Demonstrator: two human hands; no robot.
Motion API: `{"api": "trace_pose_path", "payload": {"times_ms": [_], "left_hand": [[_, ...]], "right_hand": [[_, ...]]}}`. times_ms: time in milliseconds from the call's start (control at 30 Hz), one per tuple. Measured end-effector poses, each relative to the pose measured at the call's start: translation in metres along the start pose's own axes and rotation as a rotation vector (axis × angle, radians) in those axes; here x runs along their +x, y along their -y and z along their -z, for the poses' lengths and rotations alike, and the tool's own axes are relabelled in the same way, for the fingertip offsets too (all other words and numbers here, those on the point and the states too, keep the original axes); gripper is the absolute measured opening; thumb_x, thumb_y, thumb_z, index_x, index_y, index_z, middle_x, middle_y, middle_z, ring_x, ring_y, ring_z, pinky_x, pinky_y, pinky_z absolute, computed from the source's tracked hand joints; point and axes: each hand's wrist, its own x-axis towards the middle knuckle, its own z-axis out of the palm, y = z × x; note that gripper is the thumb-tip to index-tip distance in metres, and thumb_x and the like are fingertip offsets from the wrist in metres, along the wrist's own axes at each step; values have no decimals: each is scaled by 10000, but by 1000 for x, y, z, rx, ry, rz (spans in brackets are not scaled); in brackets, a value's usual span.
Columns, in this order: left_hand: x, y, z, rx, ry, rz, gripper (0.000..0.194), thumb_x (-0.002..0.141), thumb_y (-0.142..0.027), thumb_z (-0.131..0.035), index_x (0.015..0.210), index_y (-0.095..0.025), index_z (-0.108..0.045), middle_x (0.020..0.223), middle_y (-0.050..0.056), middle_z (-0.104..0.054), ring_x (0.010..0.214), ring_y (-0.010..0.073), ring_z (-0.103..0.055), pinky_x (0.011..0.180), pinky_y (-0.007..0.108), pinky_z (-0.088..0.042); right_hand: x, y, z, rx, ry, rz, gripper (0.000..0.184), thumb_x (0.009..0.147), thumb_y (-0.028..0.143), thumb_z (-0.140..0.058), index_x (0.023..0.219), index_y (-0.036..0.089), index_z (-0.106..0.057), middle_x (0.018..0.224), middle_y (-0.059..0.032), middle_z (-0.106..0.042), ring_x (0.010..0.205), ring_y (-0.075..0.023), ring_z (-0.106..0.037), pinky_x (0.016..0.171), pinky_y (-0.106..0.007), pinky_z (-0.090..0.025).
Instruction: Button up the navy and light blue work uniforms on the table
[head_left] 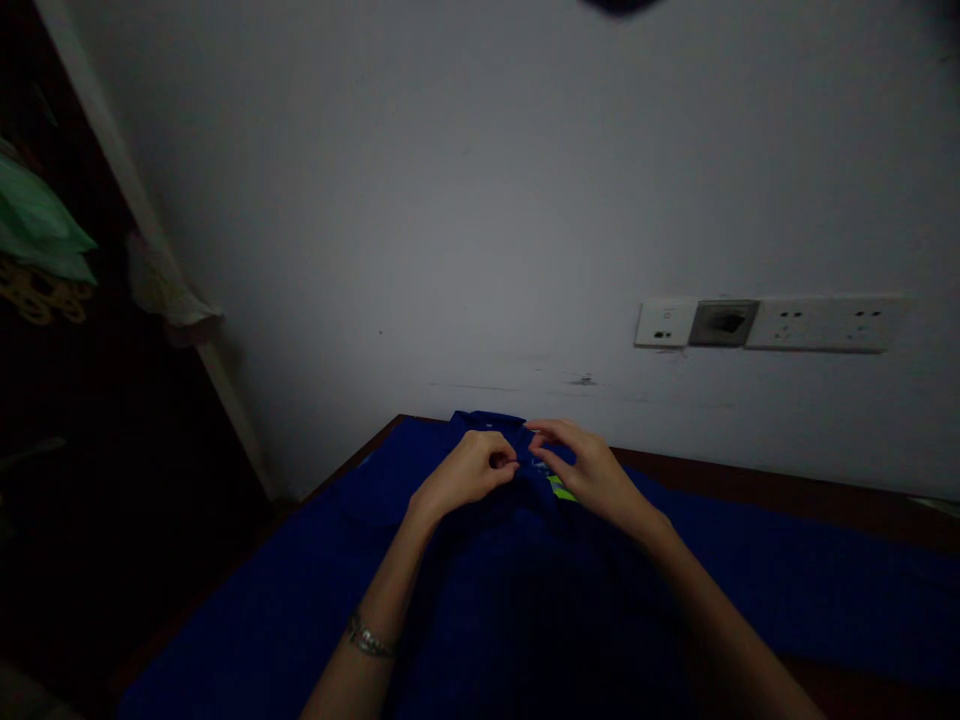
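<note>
A dark blue collared shirt point(480, 600) lies spread out, its collar point(491, 417) towards the wall and its sleeves reaching to both sides. My left hand point(474, 468) is closed in a pinch at the shirt front, just below the collar; the fingertips seem to grip the cloth edge there. Close by on the right, my right hand point(581, 462) curves over the shirt, thumb and forefinger apart with a gap between them. Under it shows a bright yellow-green patch point(561, 488) on the chest. Dim light hides finer details such as buttons.
The dark wooden table point(750, 490) runs along a pale wall point(450, 220). Sockets and switches point(787, 323) sit on the wall at the right. At the left is a dark door point(112, 420), with green cloth point(45, 215) hanging nearby.
</note>
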Motion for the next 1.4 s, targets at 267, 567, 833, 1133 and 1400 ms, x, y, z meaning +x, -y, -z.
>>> {"api": "trace_pose_path", "payload": {"times_ms": [267,567,833,1133,1400], "left_hand": [[-3,-6,1,47,131,-32,100,750,-154,-519,750,-124,-614,713,14,-593,626,95,-499,583,192,-353],[-4,-3,2,60,139,-48,98,743,-142,-523,754,-128,-620,710,16,-591,644,105,-509,597,205,-358],[-5,0,2,95,149,-57,115,746,-133,-503,732,-125,-617,682,19,-591,612,104,-495,570,207,-344],[-5,2,6,84,156,-80,138,775,-150,-504,788,-136,-641,796,38,-628,716,121,-541,656,214,-374],[-6,1,16,18,160,-70,128,783,-194,-526,781,-152,-647,784,25,-633,727,119,-550,674,213,-385]], "right_hand": [[-4,8,-2,15,174,-48,365,805,182,-488,1168,222,-496,898,-39,-621,855,-158,-571,810,-339,-433],[-3,6,-2,103,219,-136,415,778,187,-512,1191,207,-487,871,-35,-631,770,-144,-583,736,-306,-457],[-6,7,-8,17,183,-43,470,760,190,-530,1223,252,-478,893,-39,-629,856,-177,-564,798,-361,-431],[-5,5,-10,62,197,-64,339,754,163,-512,1087,220,-537,820,-19,-623,799,-159,-565,751,-316,-427],[-2,10,-17,337,156,-194,246,750,225,-527,994,197,-516,741,0,-601,698,-132,-566,694,-287,-443]]}}
